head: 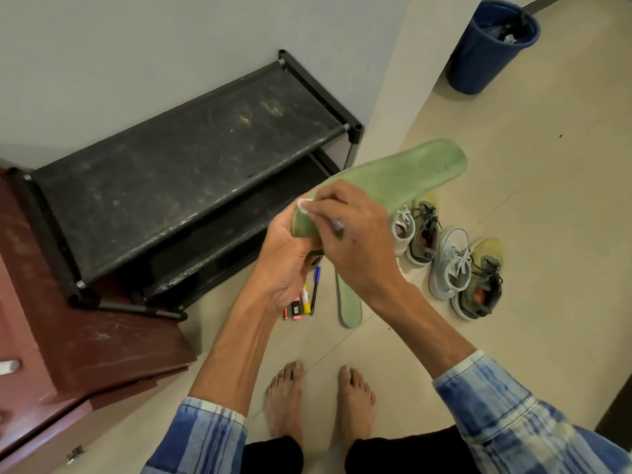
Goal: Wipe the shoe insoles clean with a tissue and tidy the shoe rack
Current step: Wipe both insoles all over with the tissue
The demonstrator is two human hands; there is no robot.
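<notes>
Right hand (345, 230) is closed on a small white tissue (303, 204) and presses it on the heel end of the green insole (403, 172). Left hand (287, 258) grips this insole from below at the same end, so the toe part sticks out free in the air, above the floor (513, 159) and near the rack (178, 159).

To wipe well, I think the left hand should hold firm and the tissue should go in long strokes from heel to toe, with a clean side turned out when it becomes dirty. The free end can bend under pressure, so support closer to the wiped place would help.

A second insole (349, 302) lies on the floor under the arms, probably waiting for its turn. Beside it lie some pens (306, 299). Two pairs of shoes (448, 261) stand to the right, without anything visible inside. The rack shelves are dusty and carry nothing. Far behind, a blue bin (489, 49) holds dark things, which I cannot identify; it seems a good place for the used tissue.
</notes>
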